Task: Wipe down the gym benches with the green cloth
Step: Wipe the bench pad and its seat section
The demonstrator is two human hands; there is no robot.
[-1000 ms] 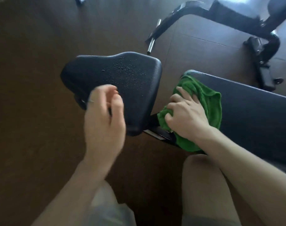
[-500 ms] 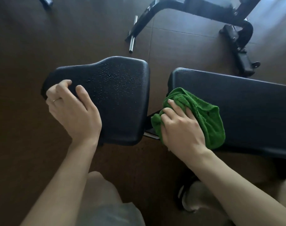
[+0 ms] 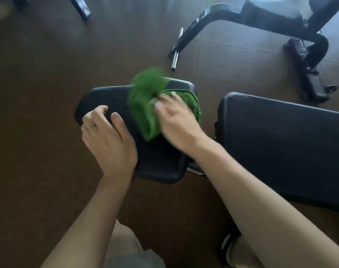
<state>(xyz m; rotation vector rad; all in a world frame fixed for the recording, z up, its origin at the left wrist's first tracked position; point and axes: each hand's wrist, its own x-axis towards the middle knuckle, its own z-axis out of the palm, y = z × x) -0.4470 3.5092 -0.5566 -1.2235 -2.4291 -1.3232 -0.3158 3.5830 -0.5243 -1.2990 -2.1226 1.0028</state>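
Green cloth (image 3: pixel 145 105) has moved from back pad (image 3: pixel 284 144) onto seat pad (image 3: pixel 161 161)

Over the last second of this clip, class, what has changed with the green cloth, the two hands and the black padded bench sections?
The right hand carried the crumpled green cloth off the long black back pad leftward onto the black padded seat, where it now wipes, blurred. The left hand, raised a second ago, came down and rests on the seat's left edge. The cloth remains in the right hand; droplets still speckle the seat.
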